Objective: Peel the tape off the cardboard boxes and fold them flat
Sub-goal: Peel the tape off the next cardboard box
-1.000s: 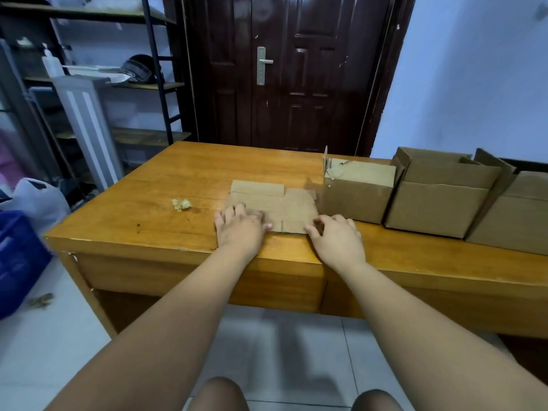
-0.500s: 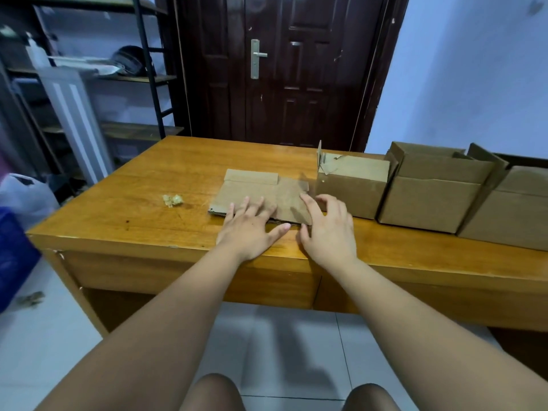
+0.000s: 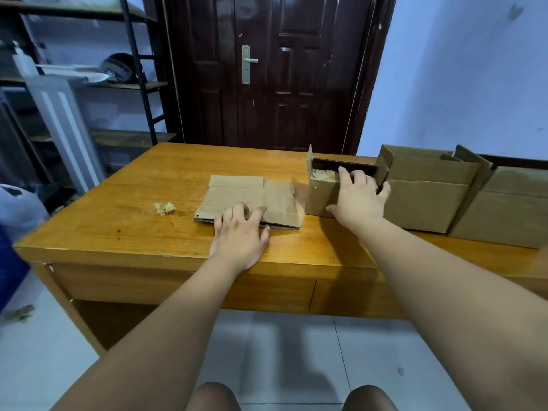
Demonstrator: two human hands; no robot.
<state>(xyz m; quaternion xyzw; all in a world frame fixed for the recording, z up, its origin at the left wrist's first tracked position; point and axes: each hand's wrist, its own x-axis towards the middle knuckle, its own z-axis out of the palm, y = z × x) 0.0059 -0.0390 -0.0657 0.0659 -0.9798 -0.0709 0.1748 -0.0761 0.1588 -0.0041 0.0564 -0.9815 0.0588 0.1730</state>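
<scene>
Small cardboard box (image 3: pixel 321 197), upright on the table (image 3: pixel 133 226) just right of the flattened box (image 3: pixel 252 197), has your right hand (image 3: pixel 358 200) draped over its front rim, grip unclear from here, so slide it toward you low while your flat, empty left hand (image 3: pixel 240 235) pins the flattened one.

A: Which items are obscured?
B: The right hand (image 3: pixel 360 200) covers the small box (image 3: pixel 320 200) front and right corner. The left hand (image 3: pixel 240 235) covers the flat box (image 3: pixel 252 194) near edge.
A: Cropped or blurred?
B: The end box (image 3: pixel 510 215) is cropped at the right edge. The blue bin (image 3: pixel 9 262) is cropped at the left edge and blurred. Items on the shelf (image 3: pixel 127 84), upper left, are indistinct.
</scene>
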